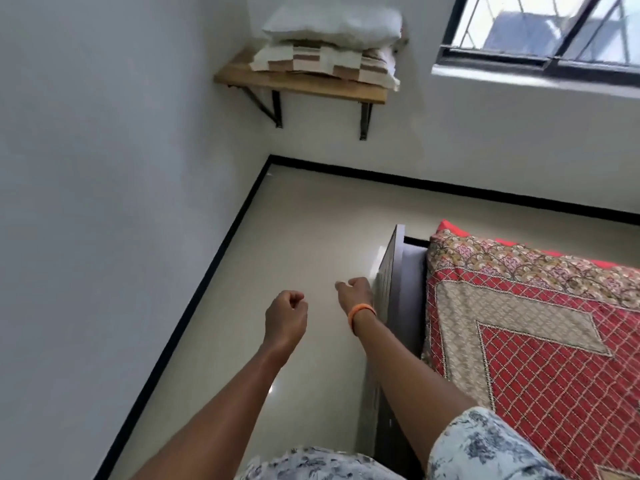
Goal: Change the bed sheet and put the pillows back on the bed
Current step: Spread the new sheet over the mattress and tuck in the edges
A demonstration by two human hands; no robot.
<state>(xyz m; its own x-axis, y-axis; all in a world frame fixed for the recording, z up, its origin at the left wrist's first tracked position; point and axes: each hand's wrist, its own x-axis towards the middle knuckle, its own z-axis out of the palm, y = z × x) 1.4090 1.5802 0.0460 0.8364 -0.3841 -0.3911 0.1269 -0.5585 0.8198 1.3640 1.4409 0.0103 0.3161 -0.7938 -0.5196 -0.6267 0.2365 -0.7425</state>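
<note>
A red and beige patterned sheet [540, 327] covers the bed at the lower right, over a dark bed frame [398, 282]. Two pillows are stacked on a wooden wall shelf [349, 90] in the far corner: a plain white pillow [332, 24] on top of a beige-and-brown checked pillow [322, 64]. My left hand [285, 317] hangs over the floor with its fingers curled and nothing in it. My right hand [356, 292], with an orange wristband, is also curled and holds nothing, just left of the bed frame's corner.
A pale tiled floor [294, 237] with a black skirting runs between the bed and the white walls. A dark-framed window [554, 32] is at the upper right.
</note>
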